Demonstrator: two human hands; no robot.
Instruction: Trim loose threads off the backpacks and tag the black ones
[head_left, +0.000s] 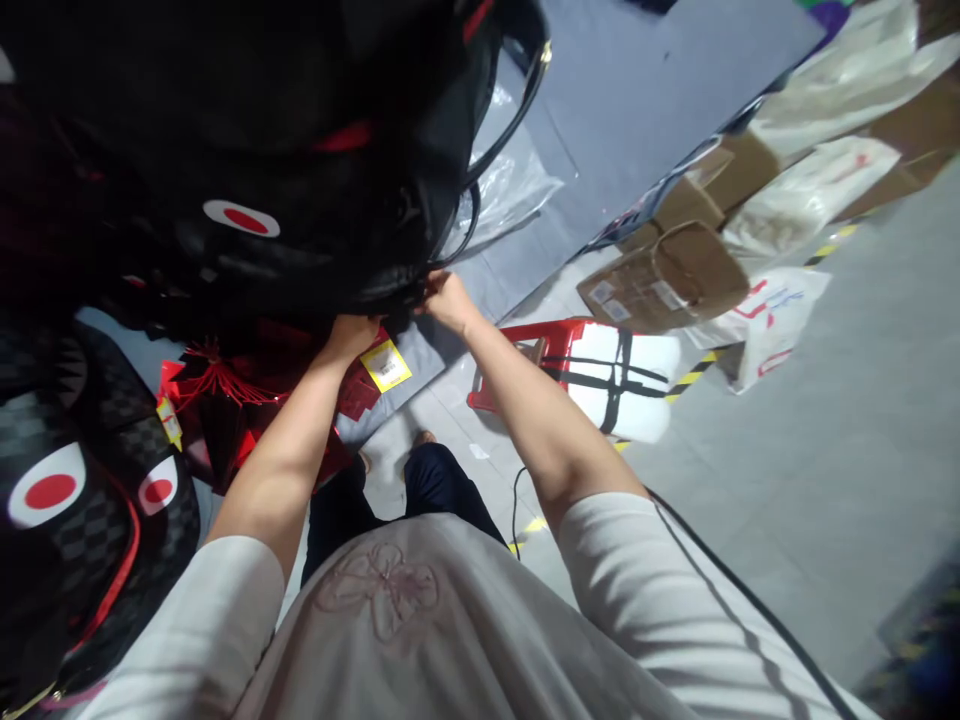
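Note:
A large black bag point(330, 220) with a white-and-red eye patch and black straps fills the upper left of the head view. At its lower right corner my right hand point(448, 300) is closed on the bag's edge, just below a strap. My left hand point(354, 335) is also closed at the lower edge, its fingertips mostly hidden by the bag. Beneath it lie shiny dark red packets point(358, 392) and a yellow-and-white label point(386, 366). A bunch of thin red cords point(217, 375) lies left of my left wrist.
More black checkered bags point(90, 540) with eye patches stand at left. Clear plastic point(514, 185) lies on the grey table point(622, 100). To the right on the floor are a red stool point(559, 335) with a strapped white pad point(622, 380), cardboard boxes point(675, 280), white plastic bags point(780, 320) and a black cable point(739, 580).

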